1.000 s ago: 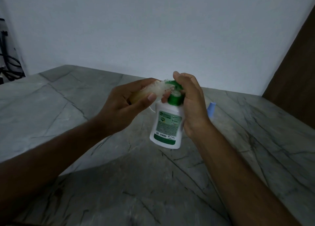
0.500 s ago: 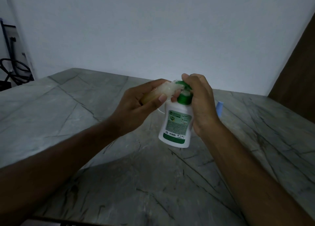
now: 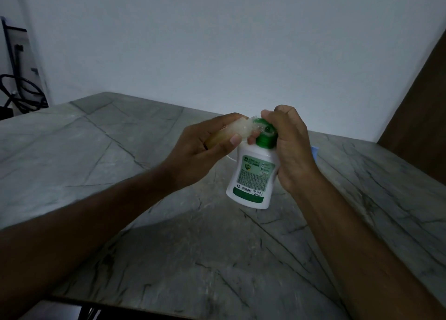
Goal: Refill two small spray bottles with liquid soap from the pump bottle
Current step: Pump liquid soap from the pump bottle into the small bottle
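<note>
Two bare forearms reach in from the near edge over a grey veined stone tabletop, and two hands meet above its middle. There is one pump bottle and one small spray bottle in plain sight.

The right hand is curled round the neck and upper side of the pump bottle, a white bottle with a green base band, a green and white printed label and a green pump head; the fingers wrap over the pump head from above and the thumb side lies along the bottle's right shoulder. The bottle is held up off the tabletop and tilted, its base toward the viewer and lower left. How much liquid is in it cannot be told through the white wall.

The left hand grips the small spray bottle, a clear one lying nearly sideways, with the thumb across its front and the fingers behind. Its open end touches the pump head; pale yellowish liquid shows in the part inside the palm, and the end near the pump looks frothy.

Just beyond the right wrist a small light blue object sits on the tabletop, mostly hidden. Farther back stand a white wall, a dark wooden panel at right, and black cables at far left.
</note>
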